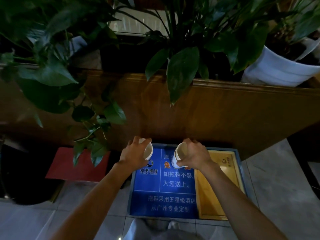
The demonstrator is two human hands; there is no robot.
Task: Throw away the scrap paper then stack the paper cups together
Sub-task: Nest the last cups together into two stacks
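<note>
My left hand (134, 152) grips a white paper cup (148, 151) tilted on its side, its open mouth facing right. My right hand (197, 155) grips a second paper cup (180, 154), white with a printed band, tilted so its open mouth faces left toward the first. The two cups are held apart, with a gap of about a cup's width between them, above a blue printed box (164, 184). No scrap paper is in view.
The blue box sits on the tiled floor with a yellow wooden box (213, 193) inside its right side. A red box (76, 165) lies to the left. A wooden ledge (216, 104) behind carries leafy plants and a white pot (275, 68).
</note>
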